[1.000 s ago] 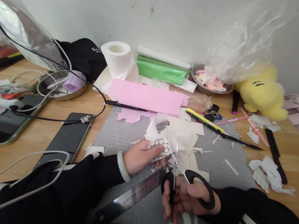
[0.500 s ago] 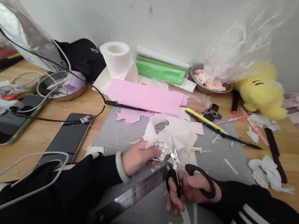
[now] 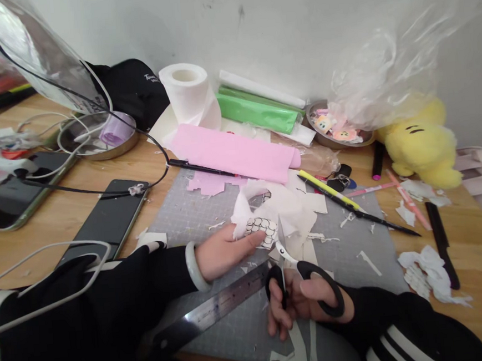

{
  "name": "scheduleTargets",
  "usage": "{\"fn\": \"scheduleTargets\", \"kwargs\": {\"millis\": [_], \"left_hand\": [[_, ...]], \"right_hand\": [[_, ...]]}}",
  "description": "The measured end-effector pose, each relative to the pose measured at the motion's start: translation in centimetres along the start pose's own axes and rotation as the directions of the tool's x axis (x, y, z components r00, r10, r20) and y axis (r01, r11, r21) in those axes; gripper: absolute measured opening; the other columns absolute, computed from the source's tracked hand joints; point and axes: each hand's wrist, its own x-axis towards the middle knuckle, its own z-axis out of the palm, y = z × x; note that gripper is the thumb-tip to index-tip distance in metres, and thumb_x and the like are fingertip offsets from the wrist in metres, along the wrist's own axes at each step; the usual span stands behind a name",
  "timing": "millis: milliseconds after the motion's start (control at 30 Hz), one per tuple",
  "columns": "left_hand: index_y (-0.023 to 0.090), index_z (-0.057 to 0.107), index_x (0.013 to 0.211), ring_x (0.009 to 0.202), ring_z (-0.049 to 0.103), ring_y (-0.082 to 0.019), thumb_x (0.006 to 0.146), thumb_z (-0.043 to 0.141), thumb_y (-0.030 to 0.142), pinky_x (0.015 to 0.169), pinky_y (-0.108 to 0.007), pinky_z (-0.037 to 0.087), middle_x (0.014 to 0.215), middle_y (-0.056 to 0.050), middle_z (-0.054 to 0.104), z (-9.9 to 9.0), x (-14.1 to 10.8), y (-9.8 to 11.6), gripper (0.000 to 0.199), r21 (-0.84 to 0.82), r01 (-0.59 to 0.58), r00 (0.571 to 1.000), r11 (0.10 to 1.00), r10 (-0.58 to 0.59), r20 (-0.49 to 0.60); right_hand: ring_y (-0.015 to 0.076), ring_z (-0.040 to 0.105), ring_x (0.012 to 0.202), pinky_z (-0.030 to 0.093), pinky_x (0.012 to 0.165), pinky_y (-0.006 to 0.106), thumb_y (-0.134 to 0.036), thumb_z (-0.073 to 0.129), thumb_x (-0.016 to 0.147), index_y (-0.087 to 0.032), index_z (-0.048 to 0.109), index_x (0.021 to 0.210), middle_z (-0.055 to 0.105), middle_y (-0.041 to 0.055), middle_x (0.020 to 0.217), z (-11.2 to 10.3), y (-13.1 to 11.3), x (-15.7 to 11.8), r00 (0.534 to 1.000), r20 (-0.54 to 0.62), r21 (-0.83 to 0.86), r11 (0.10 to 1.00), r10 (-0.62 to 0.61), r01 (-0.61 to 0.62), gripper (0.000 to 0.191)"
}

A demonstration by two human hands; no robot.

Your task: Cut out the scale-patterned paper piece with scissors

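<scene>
My left hand [image 3: 225, 252] pinches a small white paper piece [image 3: 261, 230] printed with a black scale-like pattern, the thumb lying on top. In my right hand [image 3: 304, 298] is a pair of scissors [image 3: 285, 251] with black handles, thumb and fingers through the loops. The blades point away from me at the right edge of the patterned piece. Thin white paper [image 3: 289, 210] lies crumpled behind the blades. Under both hands are a grey cutting mat [image 3: 348, 272] and a metal ruler [image 3: 217, 307], lying diagonally.
Pink sheet [image 3: 234, 153], toilet roll [image 3: 186, 96] and green packet [image 3: 258, 109] stand at the back. Phones [image 3: 102, 222] and cables lie left. A yellow plush toy [image 3: 422, 149], metal bowl [image 3: 363, 141], yellow-black pen [image 3: 329, 187] and black cutter [image 3: 442, 245] are right. Paper scraps lie around.
The patterned piece has turned slightly, so more of its print faces me. The scissor blades have shifted a little against its right edge. The other things stay where they were.
</scene>
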Motion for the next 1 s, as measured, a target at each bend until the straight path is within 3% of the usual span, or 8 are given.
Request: {"fn": "scheduleTargets", "kwargs": {"millis": [100,233,400,500,633,800,1000], "left_hand": [[0.015,0.048,0.055,0.045,0.037,-0.008,0.082,0.048,0.049,0.047,-0.024,0.032,0.048,0.003,0.044,-0.13,0.12,-0.19,0.043,0.003,0.020,0.998,1.000,-0.020,0.062],[0.012,0.057,0.064,0.049,0.043,-0.009,0.075,0.059,0.045,0.049,-0.023,0.036,0.056,0.001,0.053,-0.26,0.35,-0.33,0.035,-0.032,0.092,0.988,0.995,-0.088,0.130],[0.012,0.060,0.067,0.052,0.047,-0.009,0.069,0.067,0.044,0.051,-0.021,0.039,0.058,0.001,0.057,-0.15,0.41,0.02,0.033,-0.055,0.043,0.991,0.998,-0.035,0.131],[0.011,0.063,0.064,0.048,0.049,-0.010,0.078,0.052,0.055,0.049,-0.022,0.041,0.054,-0.001,0.058,-0.18,0.27,0.23,0.047,-0.045,0.047,0.996,0.998,-0.043,0.083],[0.010,0.064,0.060,0.046,0.050,-0.010,0.086,0.034,0.055,0.049,-0.023,0.042,0.051,-0.004,0.059,-0.26,0.21,0.26,0.060,-0.050,0.054,0.998,0.997,-0.053,0.021],[0.011,0.062,0.062,0.049,0.050,-0.011,0.080,0.052,0.047,0.048,-0.022,0.041,0.054,-0.002,0.058,-0.22,0.35,0.21,0.041,-0.070,0.086,0.995,0.994,-0.082,0.061],[0.012,0.061,0.063,0.049,0.048,-0.010,0.077,0.058,0.040,0.048,-0.022,0.040,0.055,-0.001,0.057,-0.29,0.50,0.08,0.032,-0.054,0.091,0.991,0.994,-0.086,0.100]], "right_hand": [[0.0180,0.059,0.077,0.046,0.064,0.029,-0.058,0.061,0.069,-0.015,0.044,0.082,0.051,0.0012,0.063,-0.30,0.16,0.18,0.999,-0.004,0.028,0.998,-0.051,0.051,0.049],[0.0157,0.059,0.074,0.045,0.061,0.025,-0.057,0.060,0.071,-0.015,0.043,0.081,0.051,0.0006,0.064,-0.45,0.24,0.33,0.993,-0.003,-0.013,0.993,-0.119,0.119,0.046],[0.0143,0.058,0.071,0.045,0.059,0.024,-0.057,0.060,0.071,-0.015,0.042,0.080,0.051,0.0003,0.063,-0.25,0.12,0.34,0.996,-0.017,-0.021,0.996,-0.090,0.090,0.047],[0.0147,0.058,0.069,0.044,0.058,0.025,-0.059,0.061,0.069,-0.015,0.041,0.079,0.050,0.0002,0.061,-0.28,0.13,0.40,0.996,-0.034,-0.030,0.997,-0.077,0.076,0.049],[0.0155,0.057,0.068,0.043,0.057,0.026,-0.059,0.062,0.068,-0.015,0.041,0.078,0.050,0.0005,0.061,-0.34,0.18,0.42,0.997,-0.034,-0.037,0.997,-0.062,0.061,0.049],[0.0153,0.058,0.068,0.043,0.057,0.025,-0.059,0.062,0.068,-0.015,0.043,0.078,0.052,0.0007,0.060,-0.35,0.15,0.43,0.998,-0.058,-0.002,0.999,-0.039,0.039,0.050],[0.0152,0.059,0.067,0.043,0.057,0.025,-0.060,0.061,0.068,-0.015,0.042,0.078,0.052,0.0005,0.061,-0.43,0.28,0.43,0.997,-0.068,0.021,0.999,-0.024,0.025,0.050]]}}
